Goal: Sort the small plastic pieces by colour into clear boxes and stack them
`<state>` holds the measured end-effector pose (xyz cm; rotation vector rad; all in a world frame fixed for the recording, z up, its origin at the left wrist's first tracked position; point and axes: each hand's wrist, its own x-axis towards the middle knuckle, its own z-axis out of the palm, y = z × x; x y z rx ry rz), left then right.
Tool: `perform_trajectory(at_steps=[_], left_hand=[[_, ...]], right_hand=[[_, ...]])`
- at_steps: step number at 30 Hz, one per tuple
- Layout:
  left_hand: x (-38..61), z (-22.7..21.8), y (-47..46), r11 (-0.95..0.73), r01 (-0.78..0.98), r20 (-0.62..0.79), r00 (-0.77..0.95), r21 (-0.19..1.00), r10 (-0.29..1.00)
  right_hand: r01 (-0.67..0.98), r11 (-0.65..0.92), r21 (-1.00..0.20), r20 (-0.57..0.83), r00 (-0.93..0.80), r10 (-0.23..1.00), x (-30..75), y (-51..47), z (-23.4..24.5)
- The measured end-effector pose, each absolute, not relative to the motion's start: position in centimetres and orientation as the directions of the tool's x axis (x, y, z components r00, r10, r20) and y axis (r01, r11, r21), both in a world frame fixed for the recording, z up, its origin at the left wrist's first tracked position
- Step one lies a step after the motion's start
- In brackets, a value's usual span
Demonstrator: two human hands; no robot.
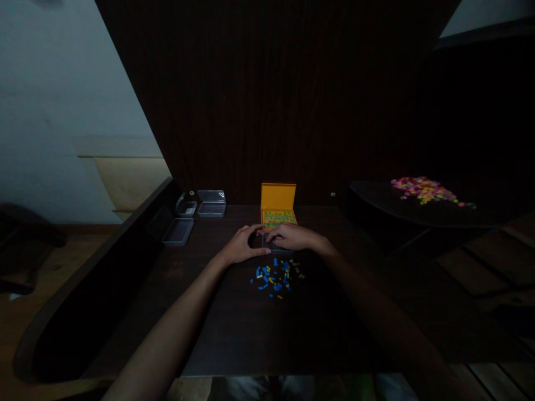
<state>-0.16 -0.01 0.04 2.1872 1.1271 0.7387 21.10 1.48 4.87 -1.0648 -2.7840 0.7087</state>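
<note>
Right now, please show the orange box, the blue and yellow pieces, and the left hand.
Orange box (pixel 278 196), head view: raised lid.
Blue and yellow pieces (pixel 277 287), head view: a blue piece.
Left hand (pixel 242 246), head view: its back.

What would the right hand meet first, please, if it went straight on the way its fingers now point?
The right hand would probably meet the small box first, towards its left wall, with the left hand just beyond, though depth is unclear in this dim view.
</note>
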Motion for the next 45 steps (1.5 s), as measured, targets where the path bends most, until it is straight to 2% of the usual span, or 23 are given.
perform_trajectory(at_steps=[12, 22, 32, 36, 45], left_hand=[[-0.2, -0.1, 0.0, -0.485, 0.545, 0.212, 0.487, 0.684, 0.847], [-0.2, -0.2, 0.1, -0.494, 0.53, 0.224, 0.493, 0.689, 0.841], [-0.1, -0.1, 0.0, -0.492, 0.53, 0.223, 0.491, 0.691, 0.842], [-0.1, 0.1, -0.1, -0.48, 0.529, 0.217, 0.484, 0.699, 0.848], [-0.2, -0.2, 0.0, -0.495, 0.536, 0.225, 0.49, 0.684, 0.842]], right_hand=[[0.599, 0.656, -0.46, -0.068, -0.76, 0.647, 21.0, 1.6, 4.7], [0.576, 0.565, -0.591, -0.133, -0.76, 0.636, 20.9, 1.6, 4.7], [0.564, 0.526, -0.636, -0.159, -0.763, 0.626, 21.5, 2.0, 4.6], [0.576, 0.536, -0.617, -0.132, -0.747, 0.652, 21.9, 2.2, 4.5], [0.62, 0.611, -0.493, -0.139, -0.749, 0.647, 21.4, 1.8, 4.7]])
